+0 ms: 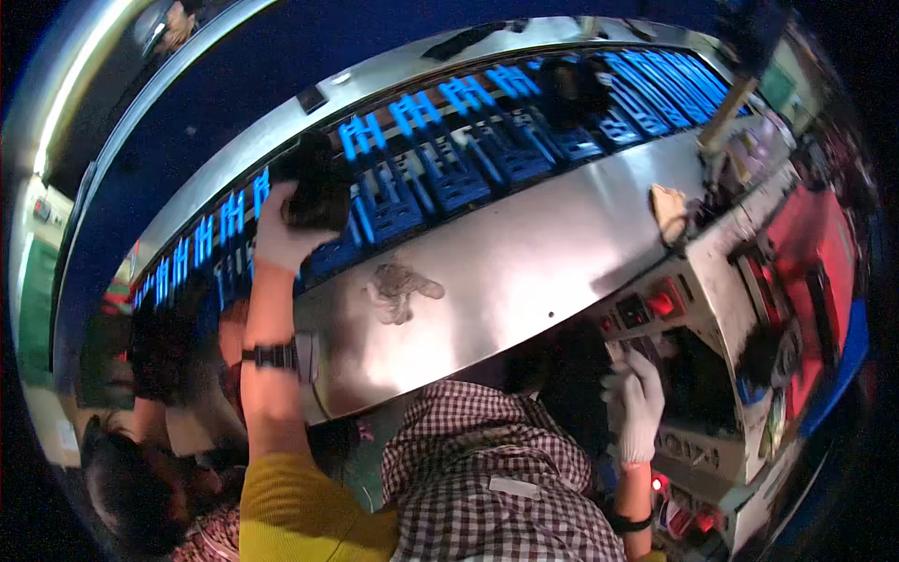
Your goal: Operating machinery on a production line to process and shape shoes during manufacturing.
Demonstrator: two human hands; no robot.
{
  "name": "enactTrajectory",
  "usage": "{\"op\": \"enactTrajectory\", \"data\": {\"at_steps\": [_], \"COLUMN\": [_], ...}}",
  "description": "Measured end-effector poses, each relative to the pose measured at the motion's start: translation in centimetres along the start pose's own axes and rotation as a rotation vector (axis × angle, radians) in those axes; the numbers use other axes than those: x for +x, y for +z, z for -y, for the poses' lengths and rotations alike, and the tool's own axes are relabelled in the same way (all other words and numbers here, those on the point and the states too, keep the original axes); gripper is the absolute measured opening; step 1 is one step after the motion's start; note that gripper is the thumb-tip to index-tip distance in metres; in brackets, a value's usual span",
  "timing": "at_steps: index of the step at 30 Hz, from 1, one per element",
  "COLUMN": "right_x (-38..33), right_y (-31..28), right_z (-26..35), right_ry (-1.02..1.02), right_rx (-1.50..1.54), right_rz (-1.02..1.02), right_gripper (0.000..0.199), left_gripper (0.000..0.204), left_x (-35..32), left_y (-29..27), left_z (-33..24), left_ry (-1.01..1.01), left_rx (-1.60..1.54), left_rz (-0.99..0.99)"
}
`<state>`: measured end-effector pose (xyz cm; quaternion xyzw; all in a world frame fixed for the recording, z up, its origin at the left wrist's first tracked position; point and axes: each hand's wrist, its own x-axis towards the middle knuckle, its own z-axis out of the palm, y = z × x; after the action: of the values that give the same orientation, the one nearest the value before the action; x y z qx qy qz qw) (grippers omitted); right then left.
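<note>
My left hand (286, 234), in a pale glove, reaches out over the line of blue racks (389, 211). Its fingers are closed against a dark, bulky thing (318, 183), too dark and blurred to name. My right hand (637, 403), also gloved, is low on the right beside a metal control box (698, 295). Its fingers curl inward near a small light-coloured piece at their tips; what they hold is too small to make out. On the metal ledge (506, 290) between my hands lies a crumpled greyish glove or rag (403, 290).
A second dark shape (573, 89) sits farther along the racks. A tan cloth or glove (669, 214) lies at the ledge's right end. Red switches (665, 302) are on the control box. A co-worker (131, 487) is close on my left; another person (169, 28) stands beyond the line.
</note>
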<state>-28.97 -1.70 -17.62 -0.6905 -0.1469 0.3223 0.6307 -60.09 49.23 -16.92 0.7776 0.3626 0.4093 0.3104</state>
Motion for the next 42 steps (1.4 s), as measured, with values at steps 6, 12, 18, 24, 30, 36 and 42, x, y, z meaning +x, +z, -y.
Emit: {"op": "enactTrajectory", "data": {"at_steps": [6,12,18,24,30,36,42], "right_x": [1.2,-3.8,-14.5,-24.6,-27.1,-18.9,-17.4], "right_y": [5.6,5.1,-6.8,-18.0,-35.1,-48.3,-51.2], "right_z": [3.5,7.0,10.0,16.7,18.9,18.7,13.2], "right_ry": [-0.222,-0.672,-0.734,-0.513,-0.308,-0.015,0.401], "right_rx": [0.036,0.028,0.167,0.397,-0.681,-1.067,-1.311], "right_rz": [0.522,0.311,0.005,-0.512,-0.984,-1.018,-0.793], "right_gripper": [0.063,0.129,0.106,0.075,0.072,0.063,0.099], "left_gripper": [0.085,0.091,0.089,0.062,0.090,0.076,0.078], "left_x": [-7.6,-14.8,-20.3,-23.0,-21.0,-20.0,-21.6], "left_y": [8.0,17.5,21.7,27.3,32.2,37.0,36.9], "left_z": [-19.2,-25.5,-41.2,-52.7,-63.2,-71.7,-77.3], "left_ry": [-0.547,-0.226,-0.386,0.220,0.666,0.872,1.163], "left_rx": [-1.419,-1.627,-1.398,-0.817,-1.014,-0.860,-0.974], "left_rz": [0.656,0.983,1.179,1.724,1.157,0.917,1.034]}}
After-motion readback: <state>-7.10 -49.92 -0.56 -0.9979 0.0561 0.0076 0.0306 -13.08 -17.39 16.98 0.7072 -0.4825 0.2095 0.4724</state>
